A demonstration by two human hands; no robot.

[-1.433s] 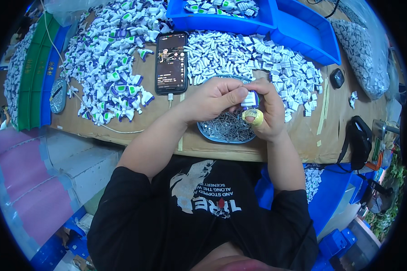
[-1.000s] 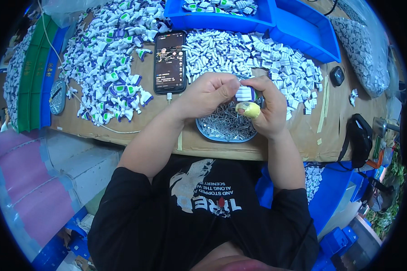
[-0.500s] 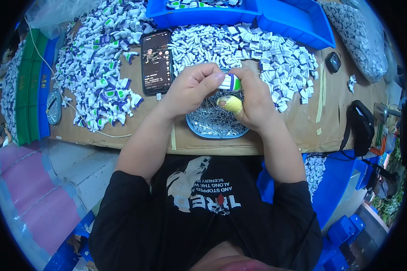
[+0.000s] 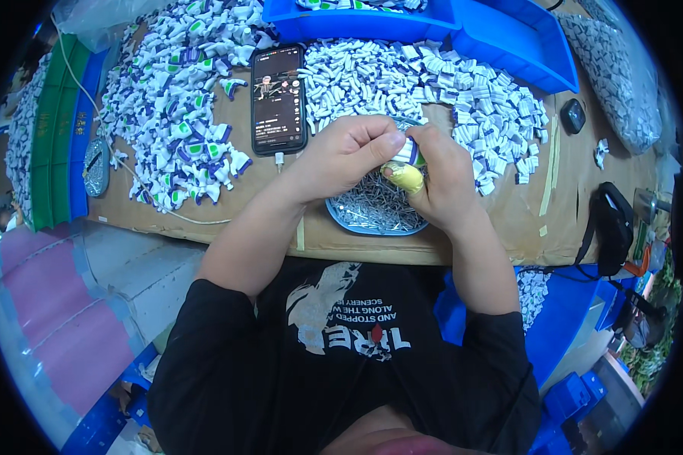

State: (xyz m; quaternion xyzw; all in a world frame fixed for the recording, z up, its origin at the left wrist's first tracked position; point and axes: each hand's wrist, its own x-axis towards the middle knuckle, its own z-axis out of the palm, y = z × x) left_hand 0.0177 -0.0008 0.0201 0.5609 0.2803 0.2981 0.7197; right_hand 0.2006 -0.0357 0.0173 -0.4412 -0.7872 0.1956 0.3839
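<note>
We see a brown cardboard-covered table (image 4: 205, 220) with glossy blue plastic bins (image 4: 508, 38) along the far edge. Heaps of small white plastic pieces (image 4: 463, 91), some with green and purple marks, cover much of it. A black phone (image 4: 278, 98) lies flat, screen lit. Near the table's front edge sits a round blue dish (image 4: 376, 212) of thin metal pins. Since half a second ago, both hands sit slightly lower in view. The left hand (image 4: 341, 155) and right hand (image 4: 440, 178) meet above the dish, fingers closed on one small white piece (image 4: 408, 150); the right thumb wears a yellow cap (image 4: 404, 177).
</note>
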